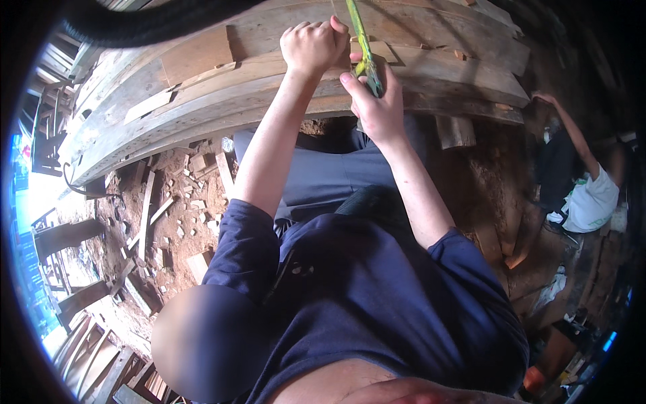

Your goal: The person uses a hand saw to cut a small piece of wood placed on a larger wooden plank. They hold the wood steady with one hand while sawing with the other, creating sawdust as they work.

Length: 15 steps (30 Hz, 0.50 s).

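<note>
My right hand (380, 104) is wrapped round the dark green handle of a long, narrow yellow-green tool (360, 34). The tool points away from me over the bench, and its far end runs out of the picture, so its exact kind does not show. Just left of it, my left hand (313, 47) is closed in a fist, its thumb towards the tool. What that fist holds, if anything, is hidden. Both hands are over the near part of a wooden plank bench (262, 91). Behind the tool lies a flat piece of wood (383, 52).
A thin board (195, 57) and a smaller offcut (149, 106) lie on the bench to the left. Wood scraps (180, 232) and sticks (147, 215) litter the earth floor. At the right, another person in a white shirt (592, 202) reaches an arm towards the bench end.
</note>
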{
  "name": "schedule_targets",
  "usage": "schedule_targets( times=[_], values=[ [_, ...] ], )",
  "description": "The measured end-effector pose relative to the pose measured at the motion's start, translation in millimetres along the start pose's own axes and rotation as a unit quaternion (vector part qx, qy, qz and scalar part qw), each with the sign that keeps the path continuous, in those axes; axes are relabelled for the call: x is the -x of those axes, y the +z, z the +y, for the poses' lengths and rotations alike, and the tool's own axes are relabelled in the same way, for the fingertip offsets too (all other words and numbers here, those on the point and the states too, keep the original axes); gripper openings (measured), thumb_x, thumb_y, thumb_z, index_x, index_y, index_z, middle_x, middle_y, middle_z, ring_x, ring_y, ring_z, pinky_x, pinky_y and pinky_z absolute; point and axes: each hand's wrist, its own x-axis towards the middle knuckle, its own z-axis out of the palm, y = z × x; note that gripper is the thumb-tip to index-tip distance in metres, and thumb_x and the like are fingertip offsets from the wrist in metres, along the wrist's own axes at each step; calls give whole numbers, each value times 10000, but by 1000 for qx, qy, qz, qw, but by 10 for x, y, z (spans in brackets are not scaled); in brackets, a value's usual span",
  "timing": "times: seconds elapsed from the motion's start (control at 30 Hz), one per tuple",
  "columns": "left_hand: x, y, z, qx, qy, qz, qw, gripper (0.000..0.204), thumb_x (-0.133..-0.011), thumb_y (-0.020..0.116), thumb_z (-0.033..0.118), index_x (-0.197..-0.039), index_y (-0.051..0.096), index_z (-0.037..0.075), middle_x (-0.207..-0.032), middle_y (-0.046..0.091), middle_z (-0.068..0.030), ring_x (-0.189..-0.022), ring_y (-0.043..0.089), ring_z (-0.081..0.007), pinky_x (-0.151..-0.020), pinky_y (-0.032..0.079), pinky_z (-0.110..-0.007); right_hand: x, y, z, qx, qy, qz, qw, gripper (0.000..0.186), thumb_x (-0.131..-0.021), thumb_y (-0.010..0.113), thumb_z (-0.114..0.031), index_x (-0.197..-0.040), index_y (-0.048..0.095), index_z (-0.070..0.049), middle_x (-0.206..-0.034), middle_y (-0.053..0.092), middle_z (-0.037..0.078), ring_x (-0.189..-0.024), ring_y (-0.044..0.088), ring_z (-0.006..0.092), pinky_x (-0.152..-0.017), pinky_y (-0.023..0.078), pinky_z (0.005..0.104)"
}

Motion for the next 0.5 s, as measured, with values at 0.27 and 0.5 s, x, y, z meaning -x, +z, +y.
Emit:
schedule_targets(
  times=[0.27,0.5],
  values=[
    [-73,130,-100,-65,-21,-59,996,467,-936,635,254,-477,597,177,-474,622,-56,-456,670,-237,-467,520,-382,823,-61,-217,62,11,-27,998,408,-984,769,-111,-1343,576,-83,-759,524,-61,-645,482,22,-642,405,239],
    [22,21,-48,0,-5,6,1000,453,-924,645,257,-482,593,171,-479,624,-57,-462,670,-244,-468,517,-397,368,-49,-247,-1,45,-5,999,363,-992,786,-154,-1315,652,-54,-739,522,-84,-661,501,36,-630,417,248]
  ],
)
